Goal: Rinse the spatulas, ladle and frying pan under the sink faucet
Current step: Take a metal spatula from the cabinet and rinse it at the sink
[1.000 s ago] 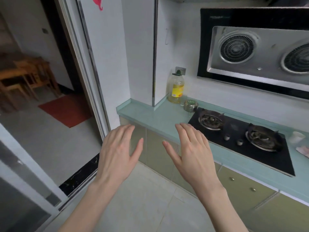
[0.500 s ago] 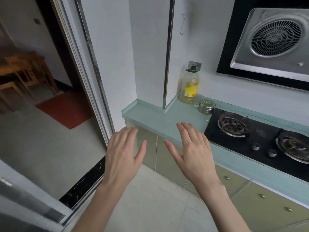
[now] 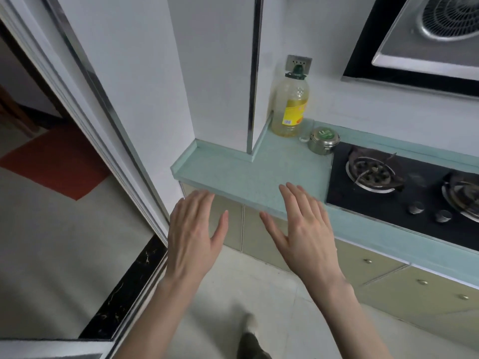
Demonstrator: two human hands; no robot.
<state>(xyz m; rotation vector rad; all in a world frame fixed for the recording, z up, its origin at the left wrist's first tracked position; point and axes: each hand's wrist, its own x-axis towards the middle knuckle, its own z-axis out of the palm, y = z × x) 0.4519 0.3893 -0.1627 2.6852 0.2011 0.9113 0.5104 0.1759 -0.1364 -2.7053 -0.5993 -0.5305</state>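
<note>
Oil bottle [image 3: 291, 104], yellow label, print unreadable, on countertop [image 3: 248, 174]; left hand [image 3: 193, 234] and right hand [image 3: 303, 229] flat, fingers straight, holding nothing.

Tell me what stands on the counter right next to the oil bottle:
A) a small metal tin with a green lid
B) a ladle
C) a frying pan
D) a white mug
A: a small metal tin with a green lid stands just right of the oil bottle, at the hob's corner.
</note>
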